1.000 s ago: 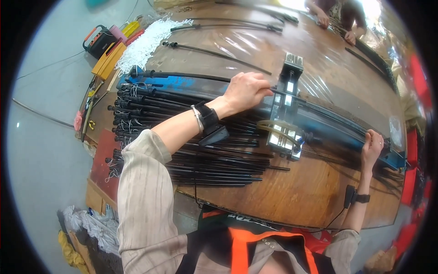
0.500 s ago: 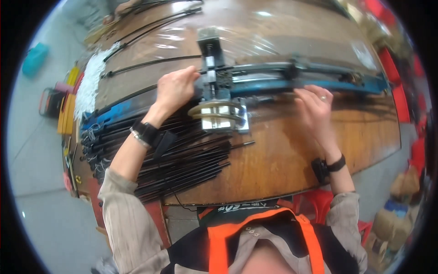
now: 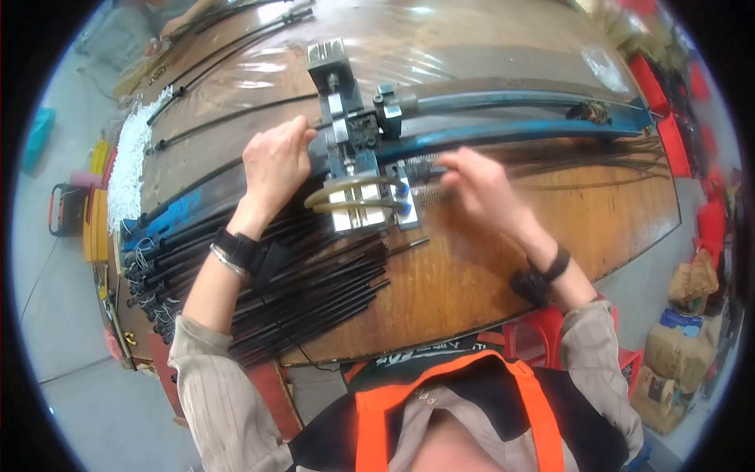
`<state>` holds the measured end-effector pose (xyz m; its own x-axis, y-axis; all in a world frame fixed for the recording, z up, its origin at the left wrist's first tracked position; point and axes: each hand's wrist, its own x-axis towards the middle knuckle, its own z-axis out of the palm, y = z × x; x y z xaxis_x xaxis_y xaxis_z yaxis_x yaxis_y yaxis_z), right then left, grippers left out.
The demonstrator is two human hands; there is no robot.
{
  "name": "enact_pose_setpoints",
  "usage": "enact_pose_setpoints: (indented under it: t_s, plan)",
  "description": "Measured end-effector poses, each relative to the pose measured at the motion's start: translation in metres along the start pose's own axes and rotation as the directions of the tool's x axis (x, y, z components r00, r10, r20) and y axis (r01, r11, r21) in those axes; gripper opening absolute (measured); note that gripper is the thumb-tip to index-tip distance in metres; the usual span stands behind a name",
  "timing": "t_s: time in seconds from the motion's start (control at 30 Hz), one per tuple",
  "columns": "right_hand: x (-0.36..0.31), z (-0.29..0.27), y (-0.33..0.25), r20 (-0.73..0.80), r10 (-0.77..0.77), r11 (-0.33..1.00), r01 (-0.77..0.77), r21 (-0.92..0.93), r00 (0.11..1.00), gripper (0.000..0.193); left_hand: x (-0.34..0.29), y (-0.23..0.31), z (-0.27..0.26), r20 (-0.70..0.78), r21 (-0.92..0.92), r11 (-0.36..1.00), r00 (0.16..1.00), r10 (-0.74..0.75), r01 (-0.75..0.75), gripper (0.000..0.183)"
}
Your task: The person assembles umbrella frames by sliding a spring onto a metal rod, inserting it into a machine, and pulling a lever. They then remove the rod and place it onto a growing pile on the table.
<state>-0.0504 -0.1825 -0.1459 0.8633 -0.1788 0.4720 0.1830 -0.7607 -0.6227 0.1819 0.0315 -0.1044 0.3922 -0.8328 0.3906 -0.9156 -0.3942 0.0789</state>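
Note:
My left hand (image 3: pixel 275 161) is closed on a thin black rod (image 3: pixel 318 124), whose end reaches into a metal clamping fixture (image 3: pixel 340 102) at the middle of the table. My right hand (image 3: pixel 480 182), slightly blurred, has its fingers closed at the black handle (image 3: pixel 425 170) on the fixture's near right side. A dark sliding block (image 3: pixel 388 112) sits against the fixture's right side, at the end of a long metal rail (image 3: pixel 495 101). Yellowish hoses (image 3: pixel 354 186) curve over the fixture's near end. Below my left forearm lies a pile of black rods (image 3: pixel 314 295).
A blue beam (image 3: pixel 503 135) runs right from the fixture, with thin cables (image 3: pixel 582 164) beside it. More black rods lie at the far left, near another person's hand (image 3: pixel 182 23). Red bins (image 3: pixel 672 141) line the right edge, and a red stool (image 3: pixel 535 334) stands by the near edge.
The sliding block has travelled left along the rail up to the fixture. My right hand has moved left to the black handle. My left hand keeps hold of the rod; the whole view has shifted slightly.

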Motion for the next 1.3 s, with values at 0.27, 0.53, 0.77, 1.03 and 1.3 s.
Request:
enact_pose_setpoints:
  t_s: [0.27, 0.53, 0.77, 1.03, 1.3]
  plan:
    - [-0.017, 0.009, 0.024, 0.092, 0.057, 0.927, -0.018, -0.376, 0.994, 0.036, 0.018, -0.034, 0.004, -0.231, 0.079, 0.957, 0.928, 0.291, -0.281, 0.006]
    - [-0.056, 0.011, 0.006, 0.077, -0.165, 0.866, 0.182, -0.466, 0.983, 0.034, -0.054, -0.077, -0.019, -0.305, 0.352, 0.917, 0.904, 0.300, -0.185, 0.013]
    - [-0.034, 0.018, -0.003, 0.267, -0.187, 0.885, 0.280, -0.372, 0.945, 0.022, -0.139, -0.014, -0.012, -0.027, 0.220, 0.975, 0.999, 0.025, -0.019, 0.024]
    - [-0.029, 0.021, -0.025, 0.355, -0.064, 0.893, 0.212, -0.396, 0.933, 0.018, -0.149, -0.020, -0.009, 0.046, 0.205, 0.967, 0.989, 0.143, -0.149, 0.016]
    - [-0.039, 0.029, -0.042, 0.402, 0.156, 0.974, -0.073, -0.215, 0.902, 0.016, -0.142, 0.015, -0.024, 0.167, -0.113, 0.965, 0.952, 0.255, -0.238, 0.012]
